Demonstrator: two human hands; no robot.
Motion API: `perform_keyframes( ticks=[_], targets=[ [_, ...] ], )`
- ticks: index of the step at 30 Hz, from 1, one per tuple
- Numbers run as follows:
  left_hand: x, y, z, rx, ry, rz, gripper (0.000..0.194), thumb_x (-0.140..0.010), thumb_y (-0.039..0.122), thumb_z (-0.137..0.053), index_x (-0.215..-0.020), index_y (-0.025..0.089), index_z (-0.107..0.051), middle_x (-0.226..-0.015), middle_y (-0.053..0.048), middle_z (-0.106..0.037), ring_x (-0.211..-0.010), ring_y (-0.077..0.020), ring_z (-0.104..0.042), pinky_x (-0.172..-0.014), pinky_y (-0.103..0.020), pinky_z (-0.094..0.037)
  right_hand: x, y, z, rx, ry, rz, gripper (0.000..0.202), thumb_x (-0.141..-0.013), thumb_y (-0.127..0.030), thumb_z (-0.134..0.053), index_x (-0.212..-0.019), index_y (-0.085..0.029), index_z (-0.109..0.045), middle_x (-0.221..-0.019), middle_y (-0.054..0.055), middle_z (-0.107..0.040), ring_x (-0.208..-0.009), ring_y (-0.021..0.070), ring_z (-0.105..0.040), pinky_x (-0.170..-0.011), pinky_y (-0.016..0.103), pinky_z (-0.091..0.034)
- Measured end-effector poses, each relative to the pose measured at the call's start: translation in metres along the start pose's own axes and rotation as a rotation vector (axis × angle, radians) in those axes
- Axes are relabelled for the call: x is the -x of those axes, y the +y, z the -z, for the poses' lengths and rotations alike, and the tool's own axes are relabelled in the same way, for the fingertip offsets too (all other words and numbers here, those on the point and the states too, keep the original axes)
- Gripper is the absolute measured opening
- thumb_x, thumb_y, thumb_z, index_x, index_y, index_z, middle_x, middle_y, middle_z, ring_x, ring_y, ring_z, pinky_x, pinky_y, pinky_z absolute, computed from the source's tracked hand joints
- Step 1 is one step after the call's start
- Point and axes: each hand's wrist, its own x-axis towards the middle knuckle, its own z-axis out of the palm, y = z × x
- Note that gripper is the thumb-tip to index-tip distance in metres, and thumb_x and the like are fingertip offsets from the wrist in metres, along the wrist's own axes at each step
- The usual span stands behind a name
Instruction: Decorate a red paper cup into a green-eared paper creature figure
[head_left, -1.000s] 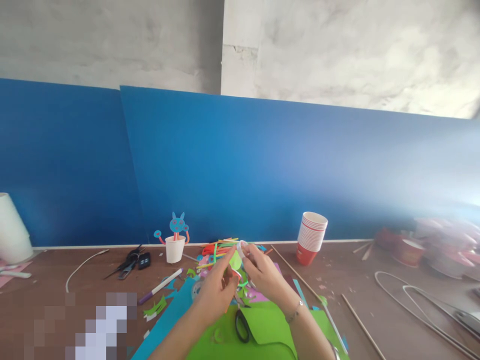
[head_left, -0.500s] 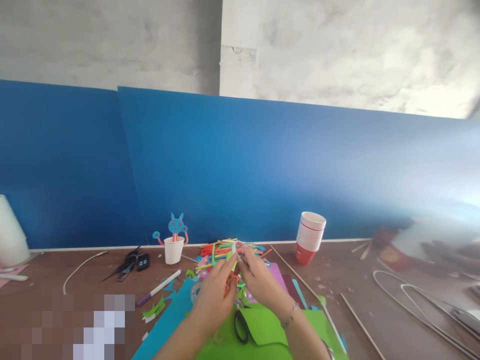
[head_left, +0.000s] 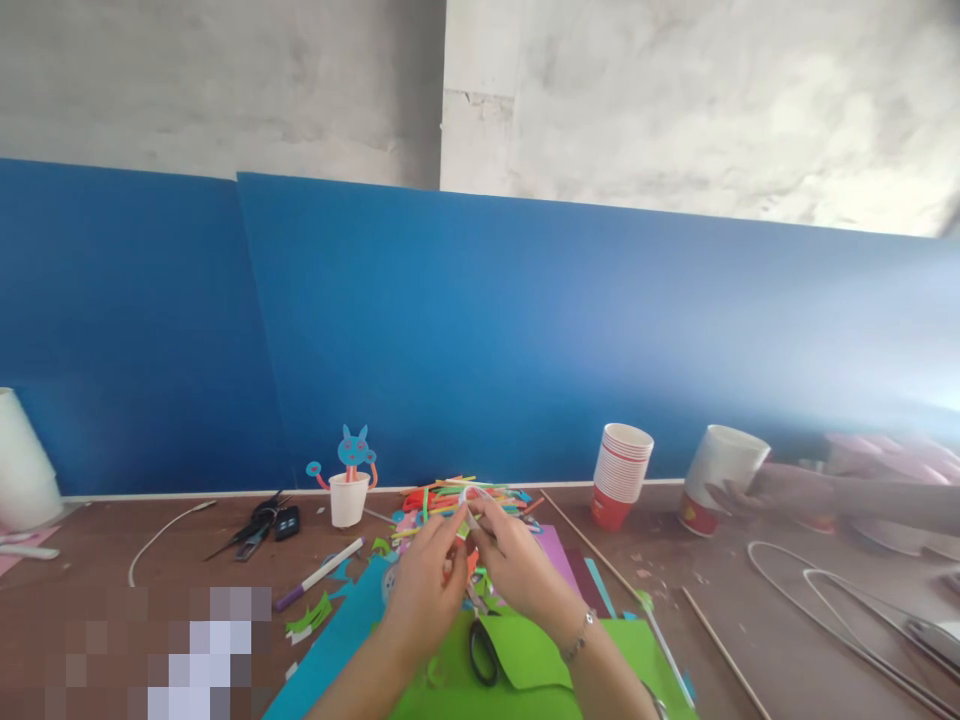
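Together, left hand (head_left: 429, 575), right hand (head_left: 523, 562), clamped on curved white strip (head_left: 466, 490) (thin), smooth green sheet (head_left: 536, 650) nearby.

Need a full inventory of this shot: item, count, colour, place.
Wall: one, grey-white, top
Partition panels: two visible, blue, behind table
Table: one, brown, bottom
Cylinder: one, white, left edge
Cables: at least two, whitish, left and right
Keys with fob: one bunch, black, left
Marker: one, white/purple, left
Paper scraps: many, mostly green, beside marker
Figure cup: one, white with blue figure, back left
Coloured strips: many, mixed, back centre
Sheets: several, green/blue/purple/maroon, front centre
Scissors: one, black handle, on green
Rods: at least two, tan, right
Cup stack: one, white/red, back right
Blurred cup or stack: one, white/red, right
Co-worker's hand: one, beside it
Pink items: count unclear, far right
White strip: one, at fingertips
Left grip: one, bare, centre
Right grip: one, bare, centre
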Motion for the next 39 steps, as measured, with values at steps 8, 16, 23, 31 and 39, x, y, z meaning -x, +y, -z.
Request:
perform_keyframes(
  ticks=[8, 16, 23, 31, 39],
  targets=[
    [0.0002, -0.0002, 0.0013, -0.134, 0.075, -0.065, 0.036, -0.092, 0.021, -0.037, -0.118, 0.015, -0.06, -0.089, -0.009, -0.061, -0.077, -0.0201, -0.059, -0.064, -0.031, -0.049, 0.0012, -0.002, -0.0034, 0.034, -0.013, -0.001, 0.019, -0.089, -0.017, -0.039, -0.1, -0.017, -0.055, -0.096, 0.012, -0.064, -0.08, 0.0216, -0.06, -0.068, 0.033, -0.045],
    [-0.0025, -0.0015, 0.0021, -0.027, 0.103, 0.03, 0.021, -0.09, 0.023, -0.042, -0.097, 0.02, -0.061, -0.085, -0.006, -0.059, -0.072, -0.0186, -0.059, -0.061, -0.029, -0.047, 0.0029, -0.005, -0.0047, 0.028, -0.025, 0.01, 0.02, -0.09, -0.016, -0.04, -0.105, -0.018, -0.054, -0.084, 0.007, -0.065, -0.077, 0.02, -0.06, -0.066, 0.03, -0.043],
    [-0.0036, 0.0003, 0.0006, 0.048, 0.109, 0.104, 0.02, -0.086, 0.022, -0.046, -0.101, 0.018, -0.059, -0.075, -0.001, -0.057, -0.064, -0.0162, -0.056, -0.057, -0.027, -0.045, 0.003, -0.0076, -0.0046, 0.025, -0.026, -0.012, 0.02, -0.089, -0.015, -0.04, -0.102, -0.019, -0.054, -0.087, 0.006, -0.065, -0.078, 0.0195, -0.06, -0.065, 0.028, -0.043],
    [0.0035, -0.0018, -0.005, -0.156, 0.06, -0.066, 0.043, -0.09, 0.019, -0.038, -0.13, 0.016, -0.053, -0.086, -0.008, -0.06, -0.076, -0.0209, -0.058, -0.064, -0.032, -0.048, 0.003, -0.0072, -0.0044, 0.012, 0.022, 0.014, 0.019, -0.089, -0.016, -0.041, -0.098, -0.018, -0.057, -0.089, 0.009, -0.065, -0.076, 0.0198, -0.059, -0.063, 0.029, -0.044],
    [0.0033, 0.0008, -0.0052, -0.158, 0.162, -0.037, 0.023, -0.089, 0.021, -0.043, -0.097, 0.019, -0.064, -0.079, -0.005, -0.06, -0.072, -0.0196, -0.058, -0.063, -0.03, -0.046, 0.0036, -0.0001, -0.008, 0.082, 0.027, 0.023, 0.021, -0.088, -0.013, -0.04, -0.101, -0.019, -0.055, -0.082, 0.006, -0.064, -0.074, 0.0194, -0.058, -0.061, 0.028, -0.041]
  ],
)
